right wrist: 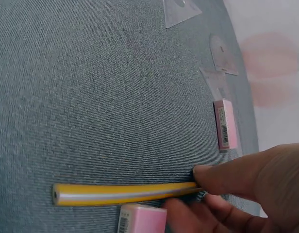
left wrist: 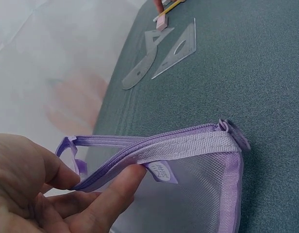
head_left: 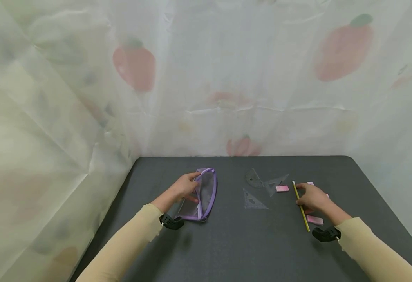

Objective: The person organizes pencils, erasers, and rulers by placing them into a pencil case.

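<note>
My left hand (head_left: 184, 186) holds the zip edge of a purple-trimmed mesh pencil case (head_left: 212, 196) between thumb and fingers. Its mouth gapes in the left wrist view, where a small label (left wrist: 161, 171) shows beside the zip (left wrist: 188, 132). At the right, my right hand (head_left: 313, 197) pinches a yellow striped pencil (right wrist: 115, 193) between thumb and fingers, close over the table. Below that hand lies a pink eraser (head_left: 314, 220), near the pencil's side. Further pink pieces (head_left: 310, 183) show behind the hand, partly covered by it.
Between the hands, a clear protractor (head_left: 253, 179) and two clear set squares (head_left: 253, 201) lie on the dark table (head_left: 227, 250). Another pink eraser (head_left: 282, 188) sits at the right end of the farther set square (head_left: 274, 184). A pale fruit-printed curtain (head_left: 209, 78) hangs behind.
</note>
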`<state>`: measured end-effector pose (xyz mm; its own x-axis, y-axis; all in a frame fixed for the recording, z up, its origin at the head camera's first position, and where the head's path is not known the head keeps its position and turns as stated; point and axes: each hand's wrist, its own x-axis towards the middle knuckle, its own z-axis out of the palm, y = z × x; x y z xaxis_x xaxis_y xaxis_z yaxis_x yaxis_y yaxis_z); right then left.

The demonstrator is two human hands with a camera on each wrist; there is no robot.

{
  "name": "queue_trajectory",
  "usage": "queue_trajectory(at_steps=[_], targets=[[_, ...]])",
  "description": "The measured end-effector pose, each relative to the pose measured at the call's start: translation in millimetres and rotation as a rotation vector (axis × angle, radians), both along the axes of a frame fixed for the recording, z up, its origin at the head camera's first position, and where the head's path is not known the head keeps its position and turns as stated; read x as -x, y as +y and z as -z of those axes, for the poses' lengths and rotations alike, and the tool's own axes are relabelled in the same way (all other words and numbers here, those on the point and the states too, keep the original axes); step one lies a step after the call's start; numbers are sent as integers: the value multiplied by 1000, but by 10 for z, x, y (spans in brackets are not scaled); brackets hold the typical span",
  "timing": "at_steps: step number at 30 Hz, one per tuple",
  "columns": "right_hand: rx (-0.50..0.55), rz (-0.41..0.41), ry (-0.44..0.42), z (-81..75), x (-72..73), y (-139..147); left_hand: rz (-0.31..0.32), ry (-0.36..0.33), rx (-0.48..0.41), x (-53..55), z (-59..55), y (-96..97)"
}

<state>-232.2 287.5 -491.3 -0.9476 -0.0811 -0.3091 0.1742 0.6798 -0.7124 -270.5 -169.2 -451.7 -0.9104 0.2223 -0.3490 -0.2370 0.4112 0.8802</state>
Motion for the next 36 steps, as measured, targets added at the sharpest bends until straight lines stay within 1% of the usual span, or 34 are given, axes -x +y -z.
queue_trajectory(at_steps=[8, 13, 19, 23, 26, 29, 33, 36], targets=[[-108, -21, 11, -55, 15, -24, -5, -6, -1, 2, -17, 4], [-120, -38, 16, -61, 25, -27, -2, -8, 7, 6, -24, 3], [-132, -31, 38, -60, 17, -18, 2, -9, 8, 14, -13, -8], [-85, -47, 71, -109, 10, -3, 5, -11, 4, 16, -12, -12], [-16, -58, 108, -167, 23, 7, 7, -9, -8, 20, -5, -15], [48, -51, 140, -224, 46, 5, 1, -11, -25, 28, 9, -18], [136, -29, 142, -275, 77, -53, 3, -11, -39, 33, 27, -23], [204, -29, 134, -301, 91, -161, 11, -11, -47, 29, 27, -21]])
